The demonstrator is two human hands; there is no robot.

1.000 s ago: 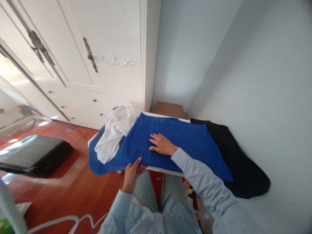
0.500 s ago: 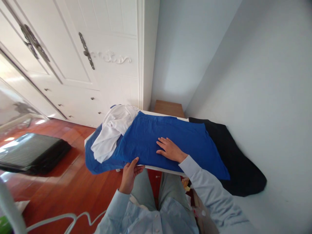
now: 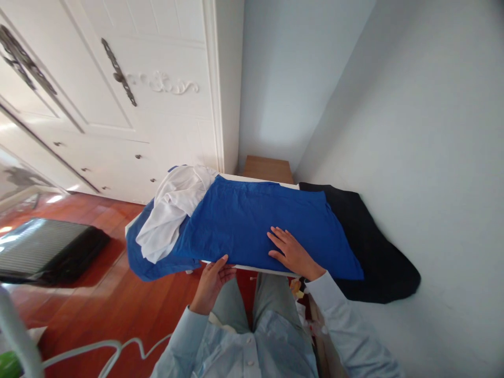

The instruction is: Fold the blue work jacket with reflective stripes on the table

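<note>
A blue garment [image 3: 244,215] lies spread over a narrow padded board, with a few soft creases on its left part. My right hand [image 3: 293,254] rests flat on it, right of the middle, fingers spread. At the near edge, my left hand [image 3: 214,281] has its thumb on top of the cloth and its fingers curled below, pinching the garment's border. A crumpled white cloth [image 3: 173,210] lies on the garment's left side. Under the right end, a black cloth [image 3: 378,262] sticks out past the blue one.
Behind the board stand a white wardrobe [image 3: 165,131] and a small wooden stand [image 3: 268,169]. A grey wall [image 3: 433,157] closes off the right. On the wooden floor at left are a dark ribbed case [image 3: 51,252] and a pale hose [image 3: 90,349].
My right hand has slid to the right and slightly nearer over the blue garment. My left hand stays at the near edge, slightly farther right along the cloth. The view has turned slightly right.
</note>
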